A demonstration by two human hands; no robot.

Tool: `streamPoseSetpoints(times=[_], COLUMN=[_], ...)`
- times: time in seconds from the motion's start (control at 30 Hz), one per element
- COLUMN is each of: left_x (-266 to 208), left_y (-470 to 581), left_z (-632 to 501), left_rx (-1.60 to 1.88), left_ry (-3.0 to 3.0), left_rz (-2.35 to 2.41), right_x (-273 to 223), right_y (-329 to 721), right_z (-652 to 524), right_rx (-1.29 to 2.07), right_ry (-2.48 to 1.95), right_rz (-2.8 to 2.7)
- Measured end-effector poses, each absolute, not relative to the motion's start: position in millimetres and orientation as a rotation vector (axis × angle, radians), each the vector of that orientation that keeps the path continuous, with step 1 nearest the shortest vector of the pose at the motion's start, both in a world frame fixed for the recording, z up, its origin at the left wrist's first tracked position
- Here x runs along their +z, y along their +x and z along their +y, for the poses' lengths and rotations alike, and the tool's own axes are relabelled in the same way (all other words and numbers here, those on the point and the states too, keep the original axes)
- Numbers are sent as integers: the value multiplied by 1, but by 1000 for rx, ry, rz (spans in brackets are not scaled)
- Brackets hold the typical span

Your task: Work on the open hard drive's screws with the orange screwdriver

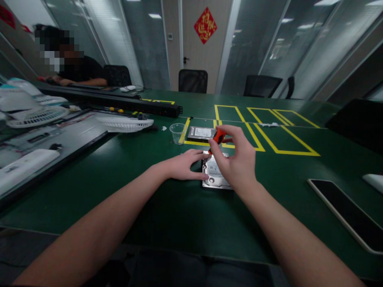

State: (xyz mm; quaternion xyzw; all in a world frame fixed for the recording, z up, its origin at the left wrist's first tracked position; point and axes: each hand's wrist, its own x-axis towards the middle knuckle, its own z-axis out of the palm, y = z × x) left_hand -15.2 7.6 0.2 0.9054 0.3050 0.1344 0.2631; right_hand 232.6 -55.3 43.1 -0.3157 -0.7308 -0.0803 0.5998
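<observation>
A silver hard drive [214, 171] with a pale label lies flat on the green table in front of me. My left hand [187, 164] holds it by its left side, thumb and fingers spread and touching its top. In my right hand [237, 155], a screwdriver with a red-orange and black handle [219, 136] is pinched between thumb and fingers, tilted over the drive's upper part. Its tip is hard to make out near my left fingertips. The right hand covers part of the drive. Just behind lies a second hard drive [201, 132], label up.
A clear plastic cup [178, 133] stands left of the rear drive. Yellow tape [296, 152] marks rectangles on the table. A phone [347, 211] lies at right. White fan parts [125, 122], a long black bar [119, 101] and metal panels crowd the left. A person [86, 71] sits at far left.
</observation>
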Motion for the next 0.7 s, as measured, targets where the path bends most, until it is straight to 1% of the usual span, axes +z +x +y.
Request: streamPoseSetpoints(times=[0.2,0.7], left_x=[1,3], left_y=[-14,-14], left_z=[7,7], left_rx=[343,355], left_ry=[2443,2447], left_rz=[852,832], right_x=[45,43], right_y=[233,236], right_z=[-56,-57], right_rx=[-204,-113], right_ry=[-787,-799], right_rz=[-1703,-1693])
